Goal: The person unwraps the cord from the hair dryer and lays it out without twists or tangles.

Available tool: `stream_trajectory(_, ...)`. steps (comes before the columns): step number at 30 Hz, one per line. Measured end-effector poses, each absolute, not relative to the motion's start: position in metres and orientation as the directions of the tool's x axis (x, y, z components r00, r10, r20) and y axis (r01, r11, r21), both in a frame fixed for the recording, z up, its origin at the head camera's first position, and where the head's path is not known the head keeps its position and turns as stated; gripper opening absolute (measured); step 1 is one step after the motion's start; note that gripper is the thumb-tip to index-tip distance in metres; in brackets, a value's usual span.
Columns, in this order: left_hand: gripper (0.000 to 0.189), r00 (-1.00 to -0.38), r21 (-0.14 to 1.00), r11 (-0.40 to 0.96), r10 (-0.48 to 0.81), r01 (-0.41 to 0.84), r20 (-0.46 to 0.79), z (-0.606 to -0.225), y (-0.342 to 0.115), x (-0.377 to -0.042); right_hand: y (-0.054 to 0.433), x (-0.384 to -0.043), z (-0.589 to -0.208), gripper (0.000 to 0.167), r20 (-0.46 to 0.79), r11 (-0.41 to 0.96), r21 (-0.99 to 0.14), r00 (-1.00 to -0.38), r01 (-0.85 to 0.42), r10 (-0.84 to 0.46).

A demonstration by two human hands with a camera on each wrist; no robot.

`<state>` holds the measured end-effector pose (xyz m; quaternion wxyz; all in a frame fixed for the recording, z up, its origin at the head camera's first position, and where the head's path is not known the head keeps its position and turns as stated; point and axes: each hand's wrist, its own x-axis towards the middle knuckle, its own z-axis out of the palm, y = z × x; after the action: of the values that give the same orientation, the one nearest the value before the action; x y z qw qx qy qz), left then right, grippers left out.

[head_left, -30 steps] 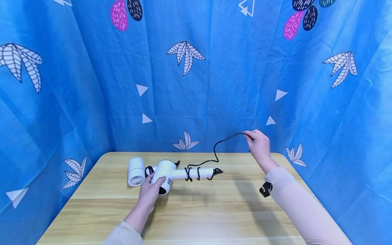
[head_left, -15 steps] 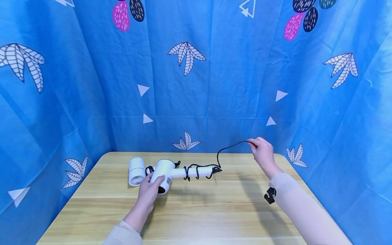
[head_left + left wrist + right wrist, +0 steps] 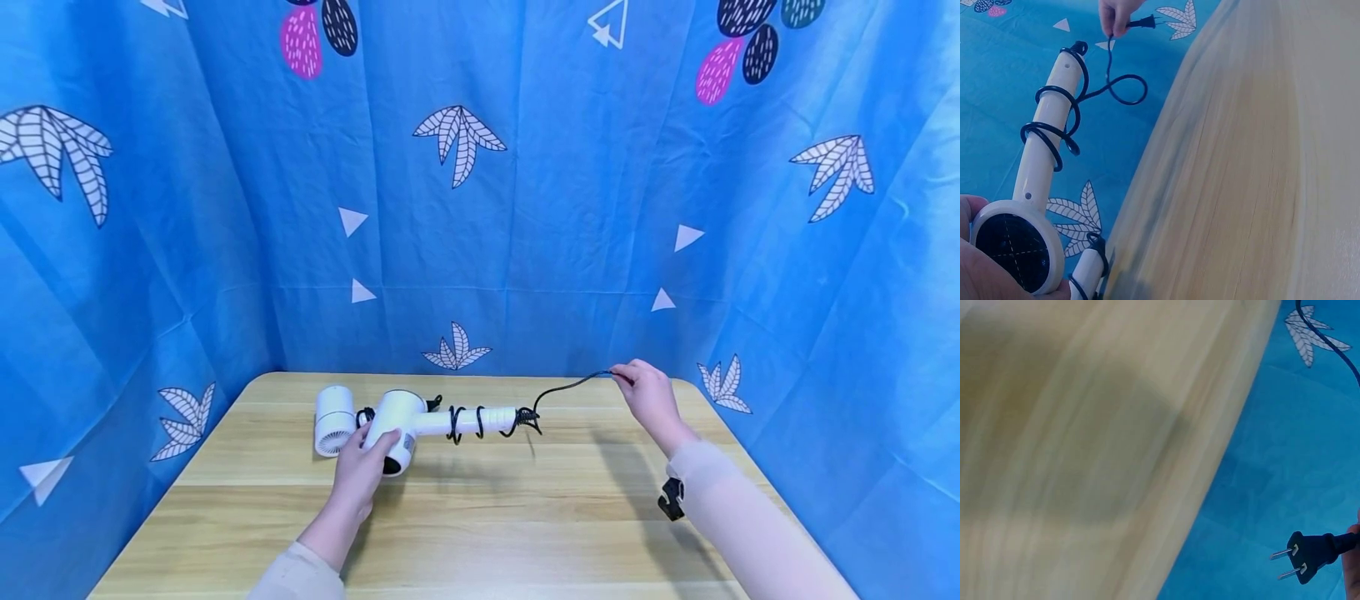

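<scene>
My left hand (image 3: 356, 471) grips a white hair dryer (image 3: 397, 417) by its barrel, and the handle points right over the table. Black cord is coiled in several loose turns round that handle. In the left wrist view the dryer's dark round end (image 3: 1013, 253) faces the camera, between thumb and fingers. My right hand (image 3: 647, 396) pinches the power cord (image 3: 570, 385) near its end, off to the right of the handle. A two-pin plug (image 3: 1311, 555) sticks out from these fingers. Between hand and handle the cord sags in a short curve.
A second white hair dryer (image 3: 334, 421) lies on the wooden table (image 3: 480, 533) left of my left hand, cord wound round its handle, which is partly hidden. A blue patterned curtain (image 3: 450, 250) hangs behind the table and at both sides.
My right hand has come down and slightly right with the cord. The cord's free stretch now leaves from the handle's end instead of farther along it. My left hand stays nearly in place.
</scene>
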<state>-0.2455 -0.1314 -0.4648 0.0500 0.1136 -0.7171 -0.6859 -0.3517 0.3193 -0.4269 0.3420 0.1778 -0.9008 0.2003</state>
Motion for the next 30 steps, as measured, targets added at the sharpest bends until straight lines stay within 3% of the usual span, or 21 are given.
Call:
stream_trajectory(18,0.088,-0.967,0.994,0.042,-0.238,-0.101,-0.088,-0.465,-0.132,-0.245,0.338,-0.345,-0.456,0.011,0.517,0.864,-0.188,-0.795,-0.467,-0.317)
stream_trajectory(30,0.087,-0.967,0.993,0.043,-0.238,-0.106,-0.092,-0.464,-0.132,-0.243,0.343,-0.342,-0.464,0.013,0.427,0.878,-0.186,-0.841,-0.441,-0.332)
